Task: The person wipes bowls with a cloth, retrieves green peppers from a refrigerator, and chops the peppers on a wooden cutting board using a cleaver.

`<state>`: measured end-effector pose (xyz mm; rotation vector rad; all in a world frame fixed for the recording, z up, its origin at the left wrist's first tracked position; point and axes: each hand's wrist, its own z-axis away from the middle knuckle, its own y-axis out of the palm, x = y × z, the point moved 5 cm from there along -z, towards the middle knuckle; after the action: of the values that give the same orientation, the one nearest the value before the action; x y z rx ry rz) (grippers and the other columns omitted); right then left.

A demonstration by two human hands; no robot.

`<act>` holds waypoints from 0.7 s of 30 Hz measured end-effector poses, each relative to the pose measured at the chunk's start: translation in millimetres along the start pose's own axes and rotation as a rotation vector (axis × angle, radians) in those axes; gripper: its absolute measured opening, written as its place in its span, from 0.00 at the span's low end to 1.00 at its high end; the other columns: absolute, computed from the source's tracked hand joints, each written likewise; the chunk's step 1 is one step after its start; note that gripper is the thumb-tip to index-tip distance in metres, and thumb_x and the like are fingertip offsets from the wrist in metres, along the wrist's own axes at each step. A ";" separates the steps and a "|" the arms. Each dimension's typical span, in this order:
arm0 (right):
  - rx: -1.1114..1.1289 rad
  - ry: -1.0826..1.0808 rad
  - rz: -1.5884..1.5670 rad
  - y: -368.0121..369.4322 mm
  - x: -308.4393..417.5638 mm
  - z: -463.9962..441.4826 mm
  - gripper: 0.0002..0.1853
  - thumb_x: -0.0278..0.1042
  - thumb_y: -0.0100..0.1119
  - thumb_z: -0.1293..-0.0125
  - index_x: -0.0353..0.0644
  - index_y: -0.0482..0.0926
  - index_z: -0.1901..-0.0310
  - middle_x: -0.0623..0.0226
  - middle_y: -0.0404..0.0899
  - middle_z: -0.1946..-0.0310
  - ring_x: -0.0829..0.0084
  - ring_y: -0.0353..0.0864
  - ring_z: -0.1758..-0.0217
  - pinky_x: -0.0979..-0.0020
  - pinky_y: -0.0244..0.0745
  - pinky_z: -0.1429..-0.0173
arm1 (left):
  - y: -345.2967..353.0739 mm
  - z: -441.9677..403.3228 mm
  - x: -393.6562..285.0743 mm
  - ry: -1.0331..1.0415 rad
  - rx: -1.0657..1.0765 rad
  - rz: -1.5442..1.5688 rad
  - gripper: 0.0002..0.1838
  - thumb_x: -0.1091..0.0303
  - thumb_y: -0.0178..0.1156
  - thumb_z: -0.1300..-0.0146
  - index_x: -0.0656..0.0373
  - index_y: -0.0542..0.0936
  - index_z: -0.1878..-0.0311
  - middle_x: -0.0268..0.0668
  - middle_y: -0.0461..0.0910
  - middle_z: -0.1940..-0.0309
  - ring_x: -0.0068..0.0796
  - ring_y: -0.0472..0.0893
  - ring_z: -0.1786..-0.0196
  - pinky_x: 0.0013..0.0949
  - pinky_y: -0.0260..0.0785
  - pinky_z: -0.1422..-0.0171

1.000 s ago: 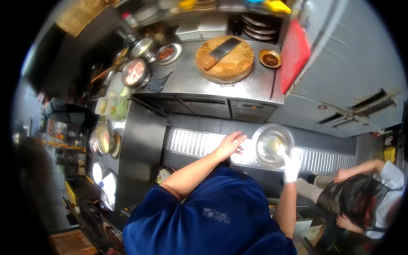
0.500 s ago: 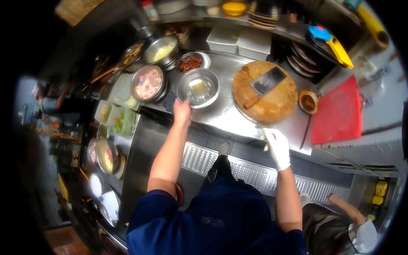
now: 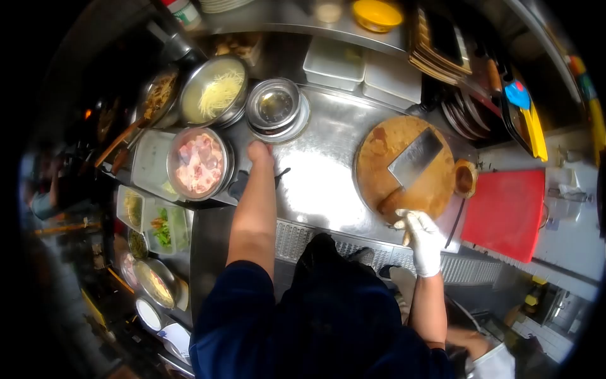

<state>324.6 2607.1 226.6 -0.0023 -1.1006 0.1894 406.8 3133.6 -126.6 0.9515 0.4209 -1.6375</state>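
Observation:
My bare left hand [image 3: 260, 153] is closed at the near edge of a bowl stack; what its fingers hold, if anything, is hidden. On top of that stack sits a metal bowl [image 3: 274, 105] with a little yellowish content. My right hand [image 3: 421, 239], in a white glove, is half curled, with a gap between thumb and fingers and nothing visible in it. It is beside the near edge of the round wooden board [image 3: 377, 165]. A cleaver [image 3: 416, 158] lies on the board, its wooden handle near my gloved fingertips.
Left of the stack are a bowl of pale strips [image 3: 222, 93] and a bowl of raw meat [image 3: 199, 165]. A dark cloth [image 3: 237, 187] lies by my left forearm. Right of the board are a brown-stained bowl [image 3: 466, 178] and a red board [image 3: 505, 211]. Another person's arm [image 3: 468, 343] shows at lower right.
The metal bowl first hung over the floor by my gloved hand, then was at my left hand over the counter; now it rests on the stack. My gloved hand has come closer to the cleaver handle.

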 end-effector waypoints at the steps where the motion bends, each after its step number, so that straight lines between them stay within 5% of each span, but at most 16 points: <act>1: -0.017 0.000 0.014 -4.2 2.9 -3.0 0.12 0.33 0.57 0.18 0.37 0.87 0.47 0.68 0.89 0.64 0.86 0.72 0.76 0.82 0.67 0.70 | 3.1 5.7 -1.5 0.041 -0.003 -0.028 0.14 0.63 0.55 0.22 0.60 0.78 0.41 0.40 0.84 0.57 0.35 0.85 0.65 0.39 0.83 0.68; 4: -0.052 -0.034 0.014 -19.3 5.5 -12.6 0.13 0.33 0.56 0.18 0.37 0.88 0.46 0.69 0.89 0.65 0.86 0.73 0.75 0.82 0.67 0.69 | 24.1 43.6 -31.3 0.047 0.077 -0.155 0.23 0.77 0.60 0.28 0.55 0.73 0.32 0.41 0.82 0.45 0.37 0.86 0.56 0.40 0.85 0.63; 7: -0.194 -0.062 0.040 -43.8 12.4 -4.1 0.14 0.35 0.58 0.19 0.37 0.89 0.46 0.70 0.89 0.65 0.84 0.73 0.74 0.80 0.66 0.69 | 11.9 14.5 1.0 0.166 0.136 -0.060 0.28 0.82 0.60 0.34 0.56 0.71 0.31 0.41 0.83 0.61 0.31 0.79 0.72 0.39 0.79 0.72; 9: -0.253 -0.063 0.021 -58.9 14.2 -2.9 0.15 0.37 0.55 0.18 0.38 0.89 0.48 0.70 0.89 0.64 0.84 0.74 0.74 0.81 0.66 0.69 | 19.9 63.0 0.9 0.074 0.161 -0.205 0.38 0.92 0.48 0.37 0.59 0.61 0.22 0.50 0.79 0.37 0.41 0.88 0.49 0.39 0.87 0.63; 11: -0.249 -0.040 -0.037 -82.1 1.0 -7.7 0.15 0.37 0.55 0.19 0.39 0.89 0.47 0.71 0.89 0.62 0.84 0.75 0.73 0.81 0.66 0.69 | 23.5 91.3 14.3 0.052 0.299 -0.196 0.40 0.90 0.51 0.33 0.56 0.56 0.18 0.49 0.77 0.35 0.43 0.88 0.48 0.40 0.89 0.58; 14: -0.298 0.020 -0.143 -108.0 -9.2 -8.0 0.14 0.36 0.57 0.19 0.38 0.89 0.47 0.70 0.89 0.65 0.85 0.73 0.75 0.81 0.64 0.70 | 21.8 142.6 25.3 0.007 0.176 -0.318 0.40 0.87 0.55 0.29 0.53 0.56 0.17 0.48 0.76 0.33 0.42 0.87 0.47 0.35 0.88 0.54; 20: -0.368 0.018 -0.306 -175.1 -55.7 -20.5 0.13 0.35 0.58 0.20 0.38 0.89 0.50 0.69 0.88 0.67 0.85 0.70 0.77 0.81 0.60 0.73 | 1.3 168.4 61.3 -0.083 0.298 -0.376 0.37 0.84 0.57 0.28 0.59 0.58 0.18 0.51 0.75 0.32 0.43 0.84 0.44 0.37 0.85 0.49; 21: -0.378 0.016 -0.344 -188.7 -65.8 -22.8 0.13 0.35 0.58 0.20 0.38 0.89 0.50 0.68 0.88 0.67 0.85 0.69 0.78 0.81 0.59 0.74 | -8.2 172.1 56.8 0.042 0.242 -0.463 0.36 0.82 0.57 0.27 0.61 0.59 0.18 0.51 0.75 0.33 0.42 0.84 0.43 0.37 0.84 0.48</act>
<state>344.6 2413.4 176.0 -0.1509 -1.0897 -0.3281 335.1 2978.0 -67.1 1.1276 0.5061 -2.1265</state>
